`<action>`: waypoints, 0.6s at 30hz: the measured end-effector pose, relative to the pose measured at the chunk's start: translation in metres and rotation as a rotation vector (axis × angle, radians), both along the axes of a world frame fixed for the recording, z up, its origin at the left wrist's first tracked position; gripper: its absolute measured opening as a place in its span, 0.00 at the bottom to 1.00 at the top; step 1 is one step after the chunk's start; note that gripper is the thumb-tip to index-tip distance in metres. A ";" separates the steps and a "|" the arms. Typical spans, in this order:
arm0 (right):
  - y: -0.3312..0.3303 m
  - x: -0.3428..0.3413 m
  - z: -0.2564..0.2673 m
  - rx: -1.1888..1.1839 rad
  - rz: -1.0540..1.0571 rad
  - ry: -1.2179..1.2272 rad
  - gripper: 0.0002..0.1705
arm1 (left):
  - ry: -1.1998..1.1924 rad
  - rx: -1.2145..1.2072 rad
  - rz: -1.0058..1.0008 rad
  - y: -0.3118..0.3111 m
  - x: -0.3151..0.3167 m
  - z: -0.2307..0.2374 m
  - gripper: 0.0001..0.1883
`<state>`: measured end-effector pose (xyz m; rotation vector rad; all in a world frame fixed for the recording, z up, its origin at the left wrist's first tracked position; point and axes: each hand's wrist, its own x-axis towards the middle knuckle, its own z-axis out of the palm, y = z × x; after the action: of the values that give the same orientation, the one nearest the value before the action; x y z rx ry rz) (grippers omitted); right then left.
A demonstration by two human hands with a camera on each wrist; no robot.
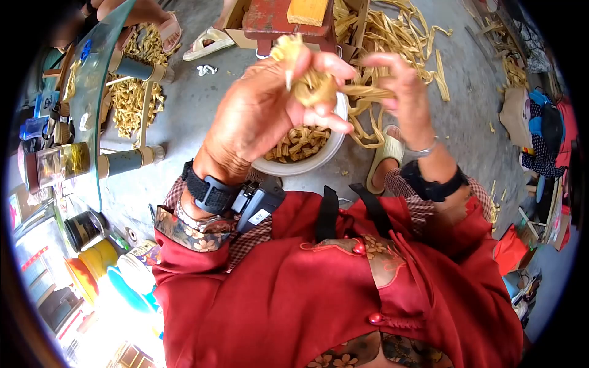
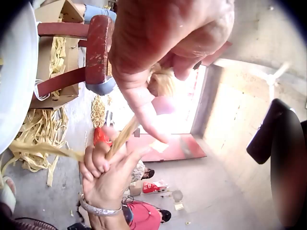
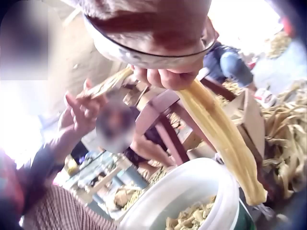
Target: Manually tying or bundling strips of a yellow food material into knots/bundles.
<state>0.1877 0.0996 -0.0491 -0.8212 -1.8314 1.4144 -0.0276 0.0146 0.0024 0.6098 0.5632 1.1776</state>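
Observation:
My left hand grips a wound, knotted part of a long yellow-tan strip, with a frayed end sticking out past the thumb. The strip runs across to my right hand, whose fingers are curled round it in the left wrist view. From the right fist a wide, flat tail of the strip hangs down beside the tub in the right wrist view. Below both hands stands the white tub, partly hidden by the left hand. Short folded yellow-brown pieces lie in it.
A worn red stool with a yellow block stands ahead. Long loose strips spread on the floor beside a cardboard box. A glass-topped table is at left, with knotted pieces beneath. Another person's sandalled feet are nearby.

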 end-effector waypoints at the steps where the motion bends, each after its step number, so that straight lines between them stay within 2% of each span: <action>1: 0.007 0.014 -0.004 0.032 -0.038 -0.048 0.30 | -0.015 0.037 -0.007 0.001 -0.005 -0.001 0.22; 4: 0.012 0.032 -0.003 -0.150 -0.070 -0.094 0.24 | 0.035 0.065 0.042 0.002 -0.005 -0.002 0.23; 6: 0.003 0.024 0.003 -0.232 0.043 -0.158 0.20 | 0.076 0.066 0.088 0.004 -0.004 -0.001 0.25; 7: -0.002 0.015 0.008 -0.270 0.100 -0.188 0.19 | 0.142 0.068 0.122 0.005 -0.004 0.000 0.25; 8: -0.008 0.007 0.014 -0.383 0.134 -0.104 0.16 | 0.210 0.069 0.157 0.004 -0.004 0.000 0.26; 10: -0.009 0.000 0.011 -0.430 0.224 -0.081 0.16 | 0.414 0.051 0.234 0.002 0.001 0.007 0.28; 11: -0.009 -0.002 0.012 -0.455 0.251 -0.090 0.16 | 0.435 0.022 0.269 0.001 0.002 0.003 0.24; 14: -0.007 -0.006 0.006 -0.478 0.282 -0.132 0.15 | 0.775 -0.025 0.342 0.001 0.003 0.000 0.15; 17: -0.015 -0.013 0.002 -0.552 0.282 -0.105 0.15 | 1.024 -0.064 0.283 0.001 0.000 -0.008 0.14; 18: -0.016 -0.014 0.003 -0.629 0.328 -0.120 0.14 | 1.010 -0.049 0.275 0.001 -0.001 -0.011 0.14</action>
<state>0.1735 0.0840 -0.0464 -0.9435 -1.6677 2.2583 -0.0284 0.0159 -0.0088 1.1069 1.5614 1.0447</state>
